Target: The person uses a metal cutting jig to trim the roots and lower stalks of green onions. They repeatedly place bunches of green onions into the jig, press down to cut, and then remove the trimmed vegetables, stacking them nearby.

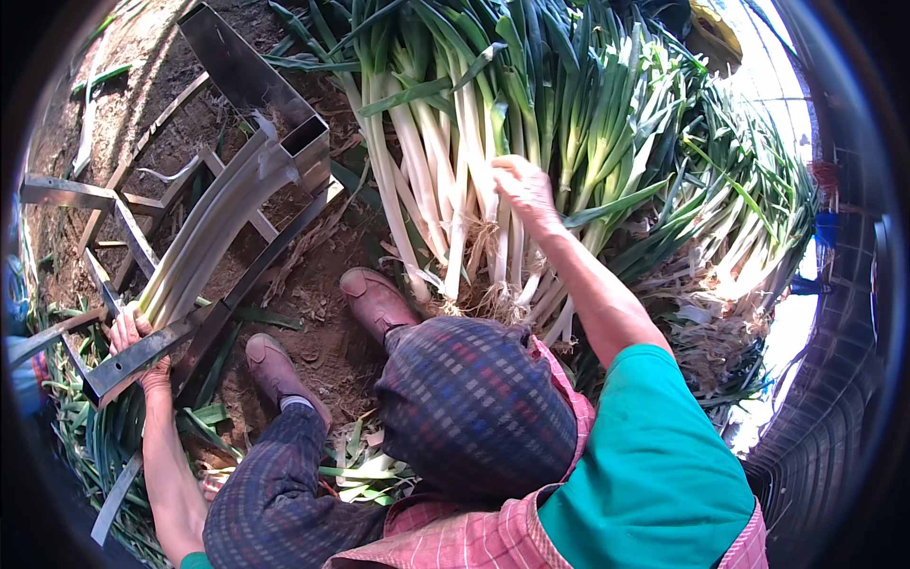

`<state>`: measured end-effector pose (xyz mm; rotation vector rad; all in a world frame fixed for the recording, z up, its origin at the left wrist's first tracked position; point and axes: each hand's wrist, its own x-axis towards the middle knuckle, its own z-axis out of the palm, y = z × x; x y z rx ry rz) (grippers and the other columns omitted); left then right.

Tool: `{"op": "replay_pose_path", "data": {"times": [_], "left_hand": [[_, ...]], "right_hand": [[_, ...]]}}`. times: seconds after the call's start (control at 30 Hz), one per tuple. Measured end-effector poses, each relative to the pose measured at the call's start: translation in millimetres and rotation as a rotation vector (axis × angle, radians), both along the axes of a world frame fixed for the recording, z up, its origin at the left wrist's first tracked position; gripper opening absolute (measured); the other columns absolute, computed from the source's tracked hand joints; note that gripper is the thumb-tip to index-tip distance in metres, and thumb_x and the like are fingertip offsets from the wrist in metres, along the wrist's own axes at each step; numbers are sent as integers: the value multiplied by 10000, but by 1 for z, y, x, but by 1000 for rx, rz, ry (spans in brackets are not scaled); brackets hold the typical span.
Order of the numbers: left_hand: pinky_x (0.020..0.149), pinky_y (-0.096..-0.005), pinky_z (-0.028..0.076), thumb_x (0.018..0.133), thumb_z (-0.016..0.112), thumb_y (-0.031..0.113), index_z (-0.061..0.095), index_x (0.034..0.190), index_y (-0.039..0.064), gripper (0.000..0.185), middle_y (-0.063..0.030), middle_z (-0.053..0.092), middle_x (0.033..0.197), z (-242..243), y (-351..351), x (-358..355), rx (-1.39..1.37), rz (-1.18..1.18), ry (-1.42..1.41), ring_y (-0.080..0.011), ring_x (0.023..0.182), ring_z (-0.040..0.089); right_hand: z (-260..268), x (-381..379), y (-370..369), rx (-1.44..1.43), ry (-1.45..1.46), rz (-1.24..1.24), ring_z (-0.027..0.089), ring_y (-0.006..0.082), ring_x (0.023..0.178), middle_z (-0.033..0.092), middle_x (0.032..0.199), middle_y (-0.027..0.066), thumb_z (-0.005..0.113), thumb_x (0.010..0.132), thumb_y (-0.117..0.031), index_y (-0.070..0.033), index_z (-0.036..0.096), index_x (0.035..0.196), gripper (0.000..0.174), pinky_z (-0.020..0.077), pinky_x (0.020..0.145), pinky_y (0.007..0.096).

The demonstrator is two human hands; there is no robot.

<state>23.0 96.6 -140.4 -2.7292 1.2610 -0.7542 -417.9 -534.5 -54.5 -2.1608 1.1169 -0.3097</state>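
Observation:
Several trimmed white leek stalks (213, 227) lie across a metal frame (135, 355) on the left, their root ends at a rectangular metal box section (256, 78). My left hand (138, 338) is wrapped around the greenish end of these stalks, partly hidden by the frame's bar. My right hand (525, 186) is at a pile of leeks (441, 156) with green tops and hairy roots, its fingers bent against a white stalk. Whether the fingers close on that stalk is not clear.
More leeks (746, 206) are heaped at the right, above dry roots and peelings (718, 320). Cut green leaves (106, 441) lie at the lower left. My shoes (377, 302) rest on bare soil (320, 341) between frame and pile.

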Motion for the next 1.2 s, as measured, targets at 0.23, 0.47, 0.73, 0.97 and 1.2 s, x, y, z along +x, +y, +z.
{"op": "replay_pose_path", "data": {"times": [0.23, 0.47, 0.73, 0.97, 1.2], "left_hand": [[1111, -499, 346, 1033, 457, 373, 648, 1234, 124, 373, -95, 625, 1297, 6, -16, -8, -70, 74, -128, -355, 1278, 520], [1180, -488, 348, 1006, 546, 260, 669, 1182, 52, 300, -105, 669, 1179, 17, -26, -16, -96, 114, -5, -292, 1147, 602], [1073, -443, 364, 1029, 452, 356, 638, 1255, 117, 378, -80, 631, 1290, 20, -22, -16, -10, 175, 94, -291, 1265, 534], [1045, -434, 383, 1036, 425, 371, 613, 1300, 122, 409, -69, 622, 1319, 14, -15, -10, 45, 193, 75, -278, 1294, 525], [1082, -438, 387, 1058, 453, 389, 641, 1316, 73, 449, -109, 634, 1361, 6, -5, -6, 110, 248, 95, -324, 1335, 525]], "right_hand": [[-37, 83, 13, -438, 304, 234, 682, 344, 899, 693, 998, 152, 588, 855, -142, -101, 675, 1056, 222, 538, 827, 411], [-14, 73, -20, -408, 429, 213, 684, 375, 883, 658, 1063, 160, 588, 827, -72, -111, 616, 1131, 308, 539, 759, 464], [-3, 33, -50, -619, 427, 631, 708, 373, 767, 649, 1047, 175, 540, 880, -83, -63, 577, 1019, 145, 571, 656, 452], [20, -24, -90, -592, 644, 665, 704, 357, 849, 665, 961, 148, 553, 804, -67, -54, 638, 966, 183, 558, 753, 475], [-15, 34, -69, -252, 823, 218, 703, 347, 922, 727, 954, 163, 505, 876, -164, -32, 721, 993, 279, 555, 847, 435]]}}
